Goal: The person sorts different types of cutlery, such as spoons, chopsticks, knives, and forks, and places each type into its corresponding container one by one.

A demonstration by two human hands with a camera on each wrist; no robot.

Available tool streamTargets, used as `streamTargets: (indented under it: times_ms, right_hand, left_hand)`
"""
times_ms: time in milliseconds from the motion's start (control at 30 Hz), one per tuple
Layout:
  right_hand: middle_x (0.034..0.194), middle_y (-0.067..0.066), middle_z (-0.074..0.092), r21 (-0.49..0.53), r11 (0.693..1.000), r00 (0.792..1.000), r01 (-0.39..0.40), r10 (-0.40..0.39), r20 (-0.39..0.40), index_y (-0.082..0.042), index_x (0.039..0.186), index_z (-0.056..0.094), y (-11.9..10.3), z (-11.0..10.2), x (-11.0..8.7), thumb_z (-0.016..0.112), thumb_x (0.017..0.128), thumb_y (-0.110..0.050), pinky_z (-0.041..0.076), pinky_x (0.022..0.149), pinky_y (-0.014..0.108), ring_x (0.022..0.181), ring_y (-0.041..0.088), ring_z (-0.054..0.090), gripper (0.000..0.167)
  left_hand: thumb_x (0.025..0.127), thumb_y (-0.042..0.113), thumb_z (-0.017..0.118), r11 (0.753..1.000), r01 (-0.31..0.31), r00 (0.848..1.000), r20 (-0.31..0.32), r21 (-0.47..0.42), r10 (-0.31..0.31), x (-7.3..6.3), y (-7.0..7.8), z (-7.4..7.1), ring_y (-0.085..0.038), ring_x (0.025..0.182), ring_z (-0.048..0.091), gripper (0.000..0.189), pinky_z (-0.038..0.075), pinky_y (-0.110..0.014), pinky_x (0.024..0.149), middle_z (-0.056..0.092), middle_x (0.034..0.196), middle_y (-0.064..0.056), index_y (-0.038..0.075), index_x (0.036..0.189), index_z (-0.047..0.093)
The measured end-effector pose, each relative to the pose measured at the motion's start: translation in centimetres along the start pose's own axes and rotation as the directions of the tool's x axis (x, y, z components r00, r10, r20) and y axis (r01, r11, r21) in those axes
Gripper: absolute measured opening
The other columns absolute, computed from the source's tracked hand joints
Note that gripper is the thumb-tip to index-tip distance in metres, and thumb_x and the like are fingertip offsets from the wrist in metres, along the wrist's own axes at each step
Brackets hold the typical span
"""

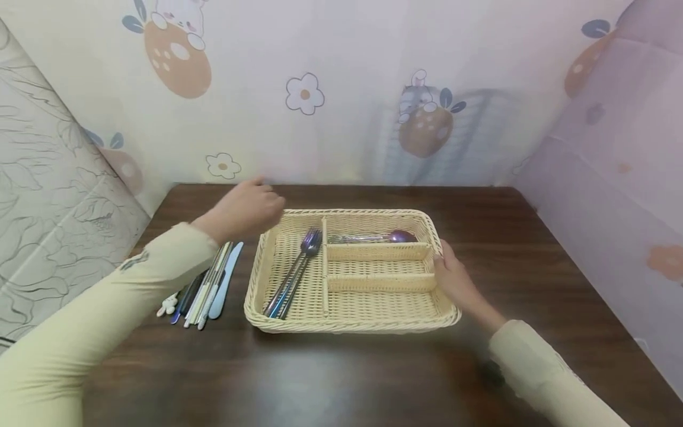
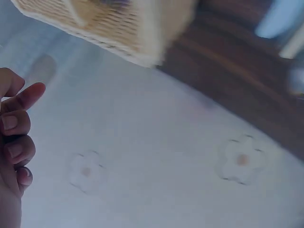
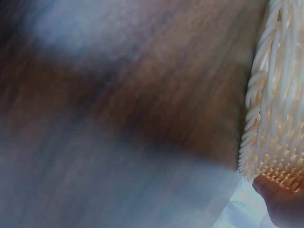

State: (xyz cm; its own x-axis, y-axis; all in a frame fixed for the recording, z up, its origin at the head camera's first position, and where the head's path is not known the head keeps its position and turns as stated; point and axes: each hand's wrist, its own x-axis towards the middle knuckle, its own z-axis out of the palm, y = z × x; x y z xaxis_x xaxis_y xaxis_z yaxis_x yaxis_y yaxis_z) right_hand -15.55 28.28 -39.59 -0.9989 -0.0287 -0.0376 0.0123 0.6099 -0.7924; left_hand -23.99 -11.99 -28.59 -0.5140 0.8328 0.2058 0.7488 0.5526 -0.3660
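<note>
A cream wicker basket (image 1: 380, 327) with dividers takes up the middle of the table. My right hand (image 1: 455, 274) grips its right end; in the right wrist view the thumb (image 3: 267, 186) lies against the woven wall. Dark, iridescent forks (image 1: 302, 270) lean in the large left compartment. In the back right compartment lies a spoon with a purple bowl (image 1: 401, 236). My left hand (image 1: 249, 206) hovers by the basket's back left corner. Its fingers (image 2: 18, 148) curl loosely around nothing in the left wrist view, apart from the basket.
Left of the basket, a bundle of thin utensils lies on the dark wooden table (image 1: 341, 379), among them a light blue knife (image 1: 226, 281) and a white bunny-shaped end (image 1: 168, 303). Patterned cloth walls (image 1: 341, 142) enclose the table at the back and sides.
</note>
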Motion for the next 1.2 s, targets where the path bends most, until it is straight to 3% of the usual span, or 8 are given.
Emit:
streamTargets:
  times_ms: [200, 333, 433, 533, 633, 733, 1000, 1200]
  right_hand:
    - [0.144, 0.033, 0.030, 0.008, 1.000, 1.000, -0.026, 0.026, 0.010, -0.008, 0.152, 0.007, 0.4, -0.4, -0.6, 0.020, 0.104, -0.028, 0.022, 0.103, 0.062, 0.130, 0.046, 0.032, 0.053]
    - [0.145, 0.033, 0.028, 0.009, 1.000, 1.000, -0.025, 0.025, 0.016, -0.007, 0.152, 0.006, 0.6, -0.5, -0.8, 0.020, 0.104, -0.027, 0.020, 0.103, 0.063, 0.132, 0.047, 0.028, 0.053]
    - [0.145, 0.033, 0.027, 0.004, 1.000, 1.000, -0.024, 0.024, 0.017, -0.007, 0.152, 0.006, 0.6, -0.6, -0.8, 0.020, 0.104, -0.027, 0.020, 0.103, 0.064, 0.132, 0.048, 0.027, 0.053]
    - [0.145, 0.033, 0.027, 0.005, 1.000, 1.000, -0.024, 0.024, 0.019, -0.007, 0.152, 0.006, 0.4, -0.5, -0.8, 0.020, 0.104, -0.027, 0.021, 0.102, 0.064, 0.132, 0.049, 0.028, 0.053]
    - [0.144, 0.033, 0.029, 0.018, 1.000, 0.999, -0.022, 0.021, 0.028, -0.009, 0.152, 0.006, 0.3, -0.5, -0.7, 0.020, 0.104, -0.028, 0.022, 0.102, 0.064, 0.130, 0.048, 0.032, 0.053]
    - [0.144, 0.032, 0.029, 0.027, 1.000, 0.999, -0.015, 0.014, 0.032, -0.011, 0.152, 0.006, 0.1, -0.4, -0.5, 0.021, 0.104, -0.029, 0.022, 0.103, 0.063, 0.130, 0.046, 0.033, 0.053]
    - [0.145, 0.032, 0.028, 0.008, 1.000, 1.000, -0.013, 0.013, 0.021, -0.009, 0.152, 0.007, -0.1, -0.3, -0.3, 0.021, 0.104, -0.026, 0.020, 0.104, 0.062, 0.132, 0.046, 0.029, 0.053]
    - [0.145, 0.033, 0.029, 0.028, 0.999, 0.999, -0.037, 0.037, 0.029, -0.011, 0.152, 0.006, -0.3, -0.2, -0.3, 0.020, 0.104, -0.028, 0.022, 0.103, 0.062, 0.130, 0.046, 0.032, 0.053]
  left_hand:
    - [0.085, 0.010, 0.059, 0.981, 0.186, 0.979, -0.071, -0.061, -0.190, -6.9, -1.7, 4.2, -0.019, 0.049, 0.040, 0.026, 0.028, -0.038, 0.062, 0.043, 0.050, 0.002, 0.012, 0.061, 0.049]
    - [0.082, 0.011, 0.062, 0.943, 0.323, 0.946, 0.001, -0.079, -0.324, -11.5, -2.5, 7.2, -0.017, 0.045, 0.038, 0.027, 0.028, -0.039, 0.059, 0.043, 0.048, 0.003, 0.011, 0.059, 0.049]
    - [0.083, 0.016, 0.064, 0.898, 0.431, 0.897, 0.143, -0.081, -0.418, -14.4, -2.9, 8.7, -0.017, 0.044, 0.042, 0.032, 0.032, -0.042, 0.060, 0.045, 0.047, 0.003, 0.012, 0.056, 0.048]
    - [0.088, 0.025, 0.061, 0.853, 0.515, 0.826, 0.313, -0.083, -0.469, -16.5, -2.8, 9.6, -0.019, 0.048, 0.050, 0.037, 0.037, -0.047, 0.065, 0.049, 0.049, 0.002, 0.015, 0.055, 0.047]
    - [0.092, 0.031, 0.055, 0.816, 0.571, 0.752, 0.454, -0.090, -0.477, -17.6, -2.7, 10.0, -0.025, 0.057, 0.058, 0.038, 0.039, -0.052, 0.070, 0.057, 0.057, -0.002, 0.014, 0.059, 0.051]
    - [0.094, 0.031, 0.050, 0.795, 0.597, 0.716, 0.519, -0.111, -0.466, -18.1, -2.6, 9.9, -0.031, 0.065, 0.061, 0.037, 0.039, -0.055, 0.073, 0.062, 0.066, -0.007, 0.012, 0.063, 0.055]
    - [0.092, 0.027, 0.048, 0.763, 0.622, 0.684, 0.596, -0.176, -0.420, -18.0, -2.5, 9.2, -0.029, 0.073, 0.062, 0.031, 0.039, -0.057, 0.077, 0.062, 0.072, -0.005, 0.012, 0.066, 0.054]
    - [0.091, 0.029, 0.052, 0.694, 0.680, 0.673, 0.577, -0.237, -0.462, -18.5, -2.6, 9.5, -0.032, 0.076, 0.061, 0.026, 0.038, -0.058, 0.075, 0.065, 0.080, -0.009, 0.005, 0.085, 0.062]
